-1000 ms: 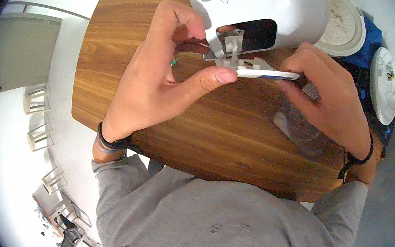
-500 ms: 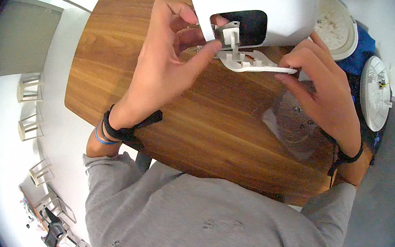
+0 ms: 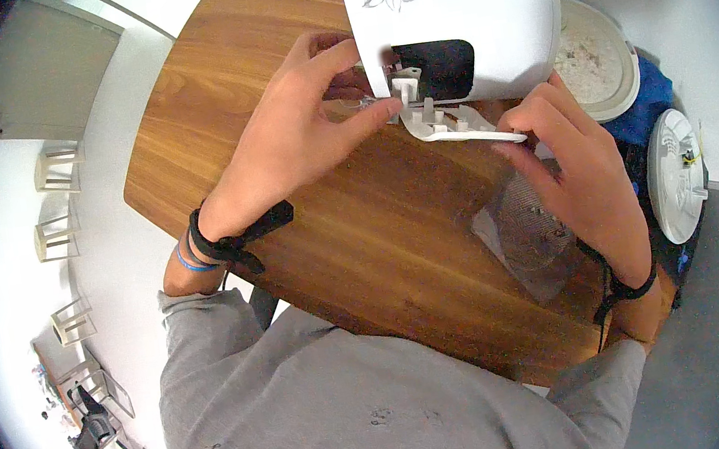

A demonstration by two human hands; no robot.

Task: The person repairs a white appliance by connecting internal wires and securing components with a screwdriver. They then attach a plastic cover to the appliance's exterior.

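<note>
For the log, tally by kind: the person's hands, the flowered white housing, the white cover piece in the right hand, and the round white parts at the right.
Left hand and right hand: 2
Flowered white housing: 1
White cover piece: 1
Upper round part and lower round part: 2
Total: 6

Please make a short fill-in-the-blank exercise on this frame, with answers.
1. The right hand pinches a panel coloured ____.
2. The housing is decorated with grey and pink ____.
3. Besides black, the left hand has a wristband coloured ____.

Missing words: white; flowers; blue.
</note>
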